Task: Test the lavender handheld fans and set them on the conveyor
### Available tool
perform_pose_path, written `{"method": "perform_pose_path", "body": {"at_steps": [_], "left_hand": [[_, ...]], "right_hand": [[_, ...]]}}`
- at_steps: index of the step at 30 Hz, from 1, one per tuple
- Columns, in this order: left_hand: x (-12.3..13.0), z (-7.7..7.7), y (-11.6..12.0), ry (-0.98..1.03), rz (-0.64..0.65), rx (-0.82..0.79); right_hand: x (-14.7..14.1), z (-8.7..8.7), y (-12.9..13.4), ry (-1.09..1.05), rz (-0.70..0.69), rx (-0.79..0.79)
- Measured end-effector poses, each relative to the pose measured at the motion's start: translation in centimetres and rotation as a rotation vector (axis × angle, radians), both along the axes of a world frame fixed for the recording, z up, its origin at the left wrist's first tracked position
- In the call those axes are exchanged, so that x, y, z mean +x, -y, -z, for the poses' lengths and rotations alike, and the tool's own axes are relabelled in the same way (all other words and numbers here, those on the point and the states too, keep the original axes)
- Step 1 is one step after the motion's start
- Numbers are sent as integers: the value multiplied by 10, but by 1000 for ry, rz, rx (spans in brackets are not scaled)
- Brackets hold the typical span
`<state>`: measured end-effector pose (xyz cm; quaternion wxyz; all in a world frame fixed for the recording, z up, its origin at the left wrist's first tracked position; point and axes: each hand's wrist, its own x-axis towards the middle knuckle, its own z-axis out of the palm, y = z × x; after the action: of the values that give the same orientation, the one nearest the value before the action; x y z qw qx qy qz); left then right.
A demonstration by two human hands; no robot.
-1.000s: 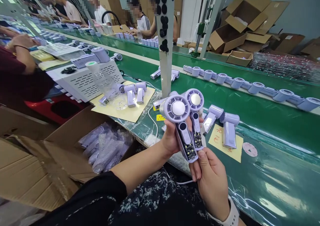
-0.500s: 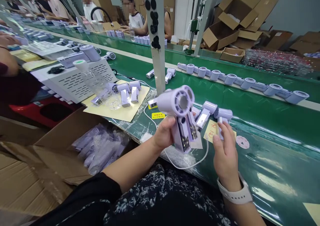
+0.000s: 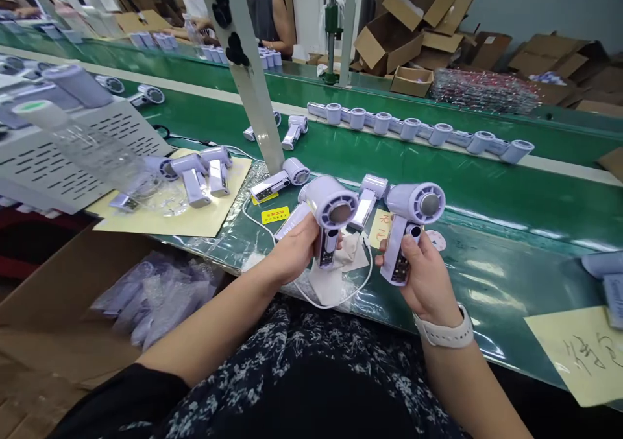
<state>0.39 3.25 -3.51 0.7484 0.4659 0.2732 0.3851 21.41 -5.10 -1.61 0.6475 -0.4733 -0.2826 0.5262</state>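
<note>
**Holding the left fan point(image 3: 333, 198) and the right fan point(image 3: 406, 200) apart above the table point(image 3: 501, 257)**

The left hand point(image 3: 294, 251) is closed around the left fan just below its head, with the grille turned toward the wearer. The right hand point(image 3: 429, 280) is wrapped around the handle of the right fan, thumb across the front; a pale watch point(image 3: 450, 330) sits on that wrist. Both handles show dark circuitry low down.

A white cable point(image 3: 363, 288) curves across the space between the hands, next to white paper point(image 3: 325, 288). Just behind, a third fan point(image 3: 374, 187) lies between the held pair, and another fan point(image 3: 273, 183) lies near a yellow label point(image 3: 275, 215).

Toward the left, more fans point(image 3: 195, 186) and some clear plastic point(image 3: 97, 157) rest on a yellow sheet point(image 3: 204, 224). Below them, a cardboard box point(image 3: 48, 290) contains plastic-wrapped lilac pieces point(image 3: 158, 299). Farther back, a row of fans point(image 3: 411, 129) lines a pale strip, and a person in a dark sleeveless top point(image 3: 263, 8) is at the far side.
</note>
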Motion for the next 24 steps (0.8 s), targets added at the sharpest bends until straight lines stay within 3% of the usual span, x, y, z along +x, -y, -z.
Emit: {"method": "perform_pose_path", "body": {"at_steps": [4, 8, 18, 24], "left_hand": [[0, -14, 13, 108, 101, -75], [-1, -25, 26, 177, 144, 46], [-2, -26, 31, 142, 201, 117], [2, -22, 24, 107, 127, 63]], "right_hand": [[-2, -6, 9, 3, -87, 10], [-9, -8, 18, 26, -203, 106], [-20, -10, 23, 26, -296, 8], [-24, -15, 23, -53, -286, 8]]}}
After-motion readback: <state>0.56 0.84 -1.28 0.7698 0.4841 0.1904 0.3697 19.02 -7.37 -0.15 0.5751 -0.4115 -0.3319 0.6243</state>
